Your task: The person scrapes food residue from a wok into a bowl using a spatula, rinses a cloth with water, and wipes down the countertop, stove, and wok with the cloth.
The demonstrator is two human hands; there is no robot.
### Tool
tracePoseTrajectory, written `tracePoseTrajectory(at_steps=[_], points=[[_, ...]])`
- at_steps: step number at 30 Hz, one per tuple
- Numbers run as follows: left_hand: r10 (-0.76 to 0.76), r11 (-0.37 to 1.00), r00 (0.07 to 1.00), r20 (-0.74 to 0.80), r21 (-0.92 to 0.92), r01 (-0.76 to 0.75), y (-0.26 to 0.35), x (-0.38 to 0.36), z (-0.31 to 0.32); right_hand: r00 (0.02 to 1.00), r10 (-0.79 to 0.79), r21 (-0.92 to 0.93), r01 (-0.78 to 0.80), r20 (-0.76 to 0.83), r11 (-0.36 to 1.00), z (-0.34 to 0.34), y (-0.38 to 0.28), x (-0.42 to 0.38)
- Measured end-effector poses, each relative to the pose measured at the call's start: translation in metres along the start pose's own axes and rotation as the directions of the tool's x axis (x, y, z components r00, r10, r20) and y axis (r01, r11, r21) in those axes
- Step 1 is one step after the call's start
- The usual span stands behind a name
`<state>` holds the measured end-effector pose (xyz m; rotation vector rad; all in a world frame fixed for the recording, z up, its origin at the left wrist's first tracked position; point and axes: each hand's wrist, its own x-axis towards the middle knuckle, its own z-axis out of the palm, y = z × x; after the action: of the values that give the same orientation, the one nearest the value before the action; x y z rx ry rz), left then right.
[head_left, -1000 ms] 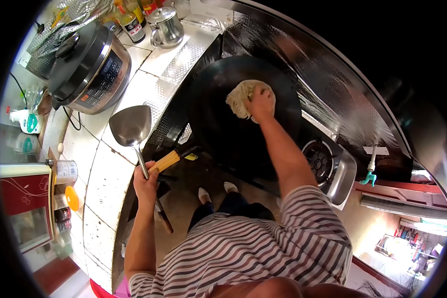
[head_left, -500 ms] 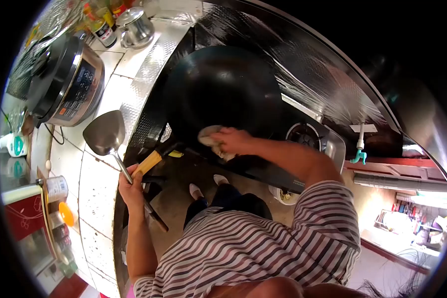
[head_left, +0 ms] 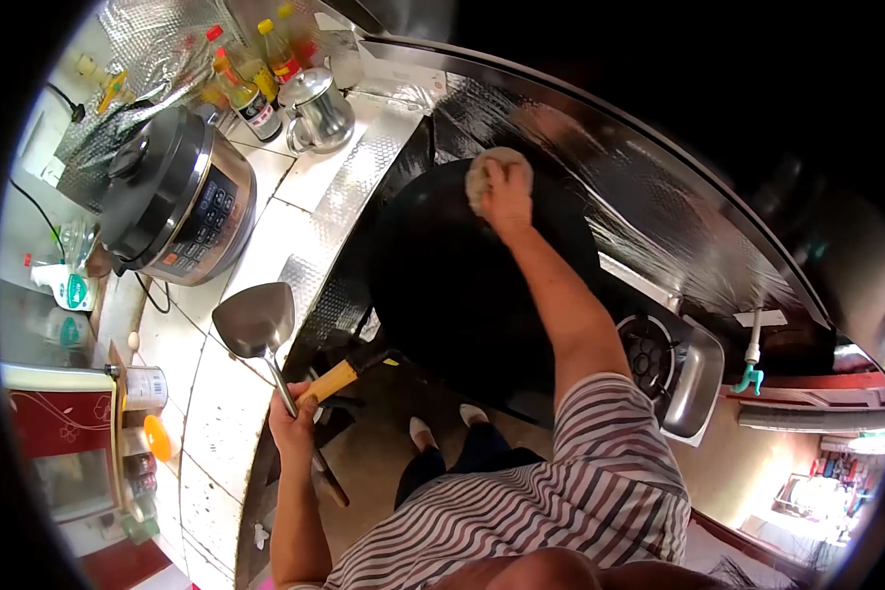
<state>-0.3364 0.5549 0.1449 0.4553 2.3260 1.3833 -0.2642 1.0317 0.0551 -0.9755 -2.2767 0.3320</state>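
Note:
My right hand [head_left: 504, 192] presses a pale cloth [head_left: 492, 167] against the far rim of a large black wok [head_left: 442, 285]. My arm stretches across the wok's bowl. My left hand [head_left: 293, 425] grips the handle of a metal spatula [head_left: 255, 320], whose blade rests flat on the tiled counter [head_left: 216, 374]. The same hand also touches the wok's yellow wooden handle [head_left: 329, 380].
An electric pressure cooker [head_left: 172, 197] stands on the counter at left. A steel kettle [head_left: 320, 110] and sauce bottles [head_left: 251, 98] sit behind it. A gas burner [head_left: 649, 359] lies right of the wok. Foil lines the wall [head_left: 649, 226] behind. My feet [head_left: 447, 425] show below.
My right hand has carried the cloth from the wok's near edge up to its far rim. The left hand still holds the spatula. The view has shifted.

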Motion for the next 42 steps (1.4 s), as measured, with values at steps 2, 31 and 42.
tracePoseTrajectory(at_steps=[2,31,42], points=[[0.020,1.000,1.000,-0.007,0.021,-0.020,0.005,0.000,0.002,0.983,-0.182,0.038,0.181,0.037,0.983,0.017,-0.036,-0.005],[-0.020,1.000,0.999,-0.043,-0.025,0.019,0.022,-0.007,0.011,0.711,0.074,-0.144,0.038,0.699,0.989,-0.008,-0.042,-0.149],[-0.030,0.998,0.999,-0.033,-0.060,0.028,0.011,-0.002,0.010,0.301,-0.391,0.263,0.388,0.870,0.883,-0.157,0.041,-0.162]])
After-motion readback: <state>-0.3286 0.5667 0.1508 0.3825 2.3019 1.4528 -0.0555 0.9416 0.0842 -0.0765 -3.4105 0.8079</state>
